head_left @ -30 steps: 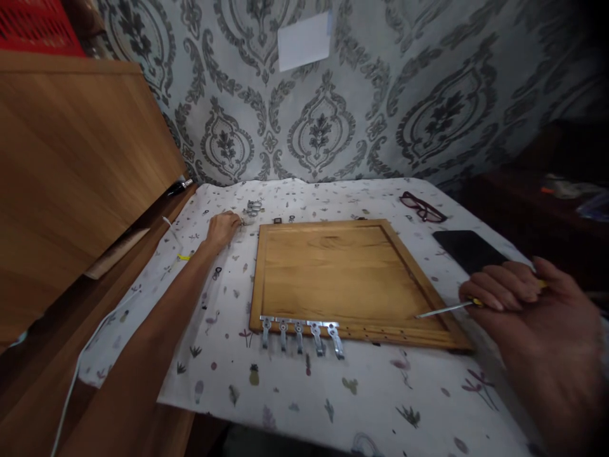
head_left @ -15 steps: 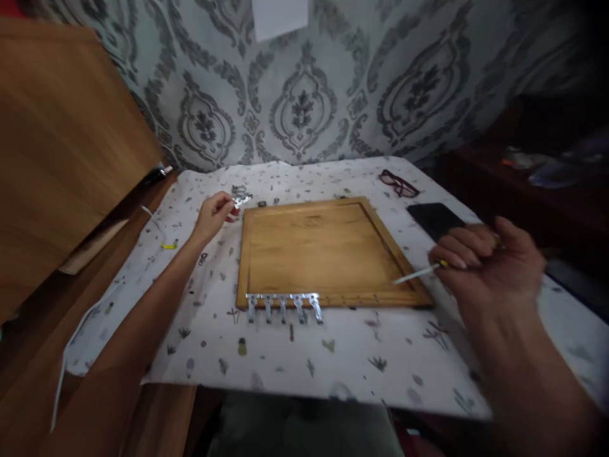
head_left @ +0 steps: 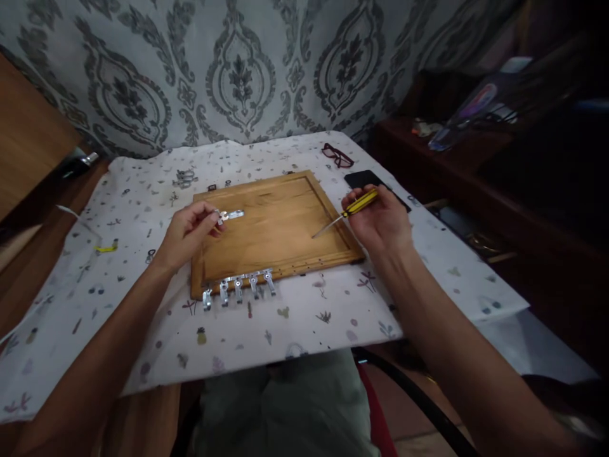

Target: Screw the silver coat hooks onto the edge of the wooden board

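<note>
A framed wooden panel (head_left: 266, 216) lies flat on the patterned tablecloth. Along its near edge sits a row of several silver metal hooks (head_left: 238, 289), hanging past the rim. Over the panel's left side, my left hand (head_left: 190, 231) pinches a loose metal hook (head_left: 233, 215) between thumb and fingers. My right hand (head_left: 380, 222), palm turned up, holds a screwdriver (head_left: 360, 203) with a yellow and black handle. Its thin shaft points down and left over the panel's right part; whether the tip touches the wood I cannot tell.
More metal hooks (head_left: 185, 178) lie beyond the panel's left corner. Glasses (head_left: 337, 155) and a black phone (head_left: 371, 179) are at the back right. A yellow item (head_left: 106, 248) and a white cord (head_left: 78, 218) lie at left. A dark red cabinet (head_left: 399, 136) stands to the right.
My left hand has moved from near the loose hooks to over the panel, bringing a hook. My right hand has turned, showing the screwdriver's handle. The view has swung right.
</note>
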`<state>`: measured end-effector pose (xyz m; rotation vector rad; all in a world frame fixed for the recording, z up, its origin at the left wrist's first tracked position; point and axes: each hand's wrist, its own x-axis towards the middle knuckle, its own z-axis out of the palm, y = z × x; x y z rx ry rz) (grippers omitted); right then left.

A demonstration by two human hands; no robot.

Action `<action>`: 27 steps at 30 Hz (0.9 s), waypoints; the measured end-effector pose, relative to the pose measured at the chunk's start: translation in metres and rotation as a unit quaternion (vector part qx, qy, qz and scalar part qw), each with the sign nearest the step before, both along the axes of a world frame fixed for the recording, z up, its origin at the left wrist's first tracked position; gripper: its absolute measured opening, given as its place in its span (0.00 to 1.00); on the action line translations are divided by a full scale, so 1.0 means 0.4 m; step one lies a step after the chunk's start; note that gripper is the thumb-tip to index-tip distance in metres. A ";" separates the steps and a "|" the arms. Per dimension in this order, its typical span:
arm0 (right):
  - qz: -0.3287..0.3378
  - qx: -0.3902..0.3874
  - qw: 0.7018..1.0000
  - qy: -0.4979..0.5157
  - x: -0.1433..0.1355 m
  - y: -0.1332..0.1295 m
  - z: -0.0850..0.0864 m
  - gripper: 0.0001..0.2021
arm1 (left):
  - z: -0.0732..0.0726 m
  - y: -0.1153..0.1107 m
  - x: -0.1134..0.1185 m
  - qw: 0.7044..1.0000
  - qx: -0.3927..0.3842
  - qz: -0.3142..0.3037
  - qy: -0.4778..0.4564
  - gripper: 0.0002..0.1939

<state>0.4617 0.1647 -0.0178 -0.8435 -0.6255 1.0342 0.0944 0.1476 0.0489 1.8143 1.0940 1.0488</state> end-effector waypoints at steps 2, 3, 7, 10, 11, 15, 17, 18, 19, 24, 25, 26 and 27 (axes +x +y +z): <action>-0.011 -0.010 1.000 -0.024 -0.015 0.008 -0.009 0.19 | 0.000 -0.005 0.001 1.000 -0.005 -0.002 0.004 0.16; -0.019 -0.015 0.999 -0.041 -0.020 0.008 -0.011 0.19 | 0.001 -0.009 0.003 1.000 -0.007 -0.005 0.006 0.15; -0.055 -0.032 0.988 -0.138 -0.025 -0.003 -0.011 0.18 | 0.013 -0.024 0.018 1.000 -0.009 -0.023 0.017 0.14; -0.050 -0.047 0.977 -0.203 -0.031 -0.015 -0.007 0.16 | 0.028 -0.036 0.035 0.998 -0.009 -0.048 0.035 0.13; -0.044 -0.050 0.973 -0.220 -0.036 -0.018 -0.006 0.15 | 0.032 -0.039 0.041 0.997 -0.010 -0.056 0.042 0.13; -0.022 -0.056 0.961 -0.271 -0.062 -0.029 0.000 0.12 | 0.036 -0.046 0.066 0.993 -0.012 -0.087 0.075 0.12; -0.009 -0.054 0.956 -0.288 -0.074 -0.035 0.004 0.11 | 0.032 -0.044 0.078 0.990 -0.013 -0.103 0.094 0.13; -0.004 -0.051 0.954 -0.296 -0.078 -0.038 0.006 0.11 | 0.030 -0.042 0.084 0.988 -0.014 -0.112 0.105 0.13; -0.003 -0.047 0.952 -0.303 -0.081 -0.041 0.009 0.11 | 0.028 -0.039 0.089 0.985 -0.014 -0.122 0.117 0.13; -0.029 -0.016 0.943 -0.332 -0.085 -0.057 0.025 0.07 | 0.025 -0.022 0.120 0.962 -0.019 -0.181 0.204 0.13; -0.025 -0.007 0.940 -0.341 -0.088 -0.062 0.028 0.07 | 0.025 -0.018 0.127 0.956 -0.021 -0.193 0.220 0.13; -0.011 0.002 0.936 -0.352 -0.094 -0.069 0.031 0.09 | 0.024 -0.014 0.134 0.950 -0.022 -0.205 0.234 0.13; 0.015 0.009 0.931 -0.365 -0.101 -0.078 0.034 0.10 | 0.023 -0.010 0.141 0.945 -0.022 -0.216 0.245 0.13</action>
